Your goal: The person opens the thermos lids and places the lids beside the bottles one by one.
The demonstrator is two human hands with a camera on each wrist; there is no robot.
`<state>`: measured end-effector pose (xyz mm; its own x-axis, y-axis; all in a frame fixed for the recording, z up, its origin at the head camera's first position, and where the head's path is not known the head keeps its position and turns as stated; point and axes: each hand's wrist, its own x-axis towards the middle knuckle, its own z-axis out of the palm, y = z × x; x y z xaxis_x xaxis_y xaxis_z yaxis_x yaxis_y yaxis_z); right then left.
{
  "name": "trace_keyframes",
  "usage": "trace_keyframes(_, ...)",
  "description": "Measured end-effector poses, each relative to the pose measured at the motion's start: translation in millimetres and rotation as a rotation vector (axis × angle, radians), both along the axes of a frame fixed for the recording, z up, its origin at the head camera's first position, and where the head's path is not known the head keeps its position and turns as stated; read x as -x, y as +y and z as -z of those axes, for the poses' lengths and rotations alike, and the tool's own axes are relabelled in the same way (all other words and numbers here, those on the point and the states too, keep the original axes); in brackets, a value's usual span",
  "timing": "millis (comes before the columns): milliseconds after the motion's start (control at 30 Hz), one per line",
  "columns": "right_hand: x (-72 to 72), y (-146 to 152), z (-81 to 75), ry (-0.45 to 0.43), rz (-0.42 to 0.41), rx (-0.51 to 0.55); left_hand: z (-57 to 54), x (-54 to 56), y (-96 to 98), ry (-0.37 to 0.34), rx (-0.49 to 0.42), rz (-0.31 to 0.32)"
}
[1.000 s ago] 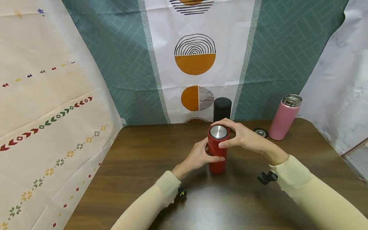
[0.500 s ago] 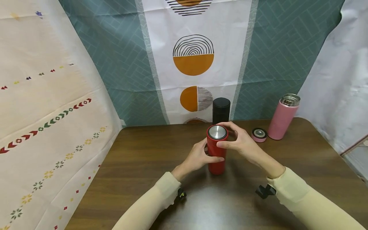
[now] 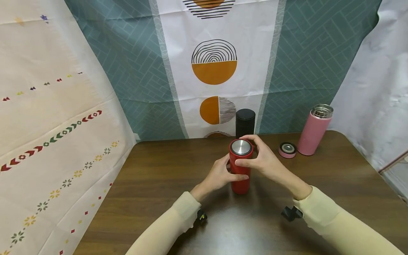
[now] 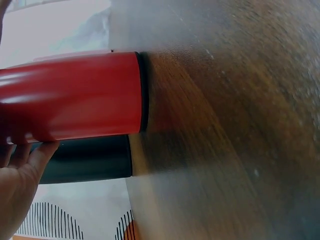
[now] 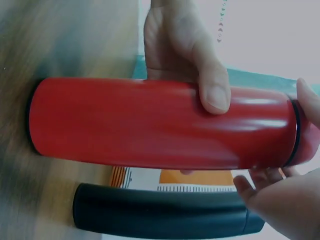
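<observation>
A red thermos flask stands upright on the wooden table. Its lid has a steel disc on top, and a dark ring divides it from the body in the right wrist view. My left hand grips the flask's body from the left, thumb across the front. Up at the lid, my right hand holds it between the thumb in front and fingers behind, which are partly hidden. Behind the red flask stands a black thermos flask, its lower part covered in the head view.
At the back right stands an open pink flask with a bare steel mouth. Its pink lid lies beside it. A patterned cloth hangs behind the table's back edge, and pale cloths cover both sides.
My right hand has turned round the lid, its thumb shifting left across the front and its wrist lowering. The pink lid shows more fully. My left hand keeps its grip.
</observation>
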<state>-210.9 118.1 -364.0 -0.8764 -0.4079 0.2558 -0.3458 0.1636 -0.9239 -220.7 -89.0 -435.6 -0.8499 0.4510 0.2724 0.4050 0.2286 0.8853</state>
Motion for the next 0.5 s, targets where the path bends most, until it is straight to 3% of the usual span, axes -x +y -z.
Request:
trace_keyframes(300, 7.4, 9.9, -3.1, -0.135, -0.205, 0.088, 1.0, -0.9, -0.4, -0.010, -0.005, -0.005)
trace_keyframes(367, 6.9, 9.2, -2.6, -0.127, -0.182, 0.076, 1.0, -1.0, -0.4, -0.011, -0.002, -0.008)
trace_keyframes(500, 2.3, 3.2, -1.4, -0.053, -0.051, 0.024, 0.6, -0.5, -0.3, -0.012, -0.002, -0.015)
